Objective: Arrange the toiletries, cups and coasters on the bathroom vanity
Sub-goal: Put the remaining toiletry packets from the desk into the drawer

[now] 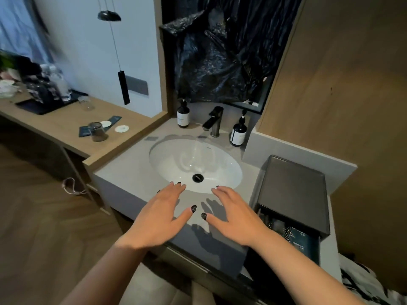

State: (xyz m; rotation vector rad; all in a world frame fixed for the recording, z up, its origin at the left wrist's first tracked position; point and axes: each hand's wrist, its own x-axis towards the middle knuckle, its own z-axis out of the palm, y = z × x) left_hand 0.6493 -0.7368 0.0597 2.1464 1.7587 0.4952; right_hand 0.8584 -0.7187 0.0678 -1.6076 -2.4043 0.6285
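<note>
Standing upturned at ten o'clock on the wooden counter [66,126], a clear glass cup [97,131] sits beside two white round coasters [121,128]; two dark pump bottles [183,114] flank the faucet [213,121] at twelve o'clock; left hand [159,216] and right hand [234,215] hover over the vanity [130,183] edge, fingers spread wide, holding nothing.

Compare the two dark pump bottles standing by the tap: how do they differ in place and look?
The left pump bottle stands to the left of the tap, close to the wooden partition; the right pump bottle stands to the tap's right, beside the grey upstand. The left one sits further back from the basin; the right one is nearer the camera. Both are dark, upright, with pale labels and black pumps.
</note>
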